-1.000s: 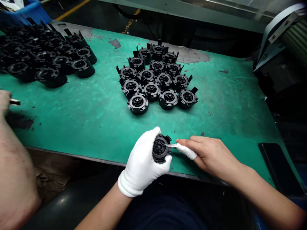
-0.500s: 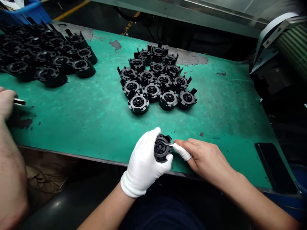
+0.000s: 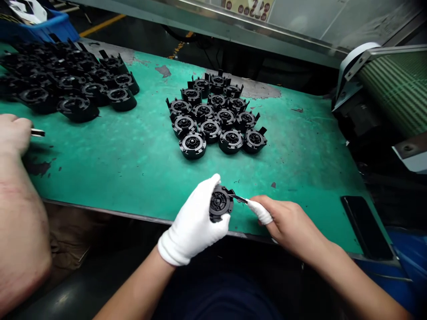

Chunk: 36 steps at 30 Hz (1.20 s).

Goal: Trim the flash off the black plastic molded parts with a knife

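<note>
My left hand (image 3: 196, 222), in a white glove, is closed around a round black plastic housing (image 3: 220, 202), its ringed face turned up toward me. White cloth wraps the thumb of my right hand (image 3: 283, 220), which is otherwise bare. Pinched in that hand is a thin blade-like tool (image 3: 239, 198), perhaps a deburring knife; its tip meets the upper right rim of the housing. Beyond my hands stands a cluster of several similar black housings (image 3: 209, 129) on the green table (image 3: 140, 178).
At the far left stands a second group of black housings (image 3: 78, 106), with a blue bin (image 3: 63, 31) behind. A co-worker's hand (image 3: 15, 133) reaches in at left, holding a small tool. A black phone (image 3: 367, 226) lies at right, below a conveyor belt (image 3: 396, 84).
The tool's tip has moved from the inner face of the housing out to its rim, as my right hand drew slightly right. The whole view has shifted a little.
</note>
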{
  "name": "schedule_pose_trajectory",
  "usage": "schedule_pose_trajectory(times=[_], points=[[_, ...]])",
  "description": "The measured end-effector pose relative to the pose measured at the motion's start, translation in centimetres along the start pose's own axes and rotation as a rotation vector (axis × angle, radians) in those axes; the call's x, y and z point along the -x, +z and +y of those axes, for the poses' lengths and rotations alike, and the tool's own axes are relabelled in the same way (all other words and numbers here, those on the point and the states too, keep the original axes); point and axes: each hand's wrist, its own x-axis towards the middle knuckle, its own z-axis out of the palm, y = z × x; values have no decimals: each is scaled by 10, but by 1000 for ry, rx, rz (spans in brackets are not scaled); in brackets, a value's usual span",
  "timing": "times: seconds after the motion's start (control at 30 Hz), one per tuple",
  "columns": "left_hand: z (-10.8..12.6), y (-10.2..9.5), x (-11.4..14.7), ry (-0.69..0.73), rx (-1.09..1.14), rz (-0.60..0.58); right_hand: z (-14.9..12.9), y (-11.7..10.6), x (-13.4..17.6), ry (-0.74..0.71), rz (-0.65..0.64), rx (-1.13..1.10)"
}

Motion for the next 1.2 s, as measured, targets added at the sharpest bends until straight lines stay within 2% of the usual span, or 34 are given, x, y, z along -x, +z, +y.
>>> schedule_pose_trajectory(times=[0.07,0.13,0.3,0.5,0.73,0.87,1.2], points=[[-3,-11,1,3,18,-83,1,-3,7,-39,-39,-52],[-6,-15,2,-11,17,-111,0,-2,9,-83,-75,-73],[-10,-5,3,-16,-14,-59,-5,4,4,-67,-173,15],[-12,-5,-2,-5,-12,-97,-11,-4,-3,-122,-256,33],[-12,-10,-6,-4,10,-141,-13,-8,-9,-108,-274,55],[-13,-15,-12,10,12,-219,-12,-9,-10,-144,-319,7],[-15,-17,-16,42,34,-232,-5,-3,-9,-177,-228,43]])
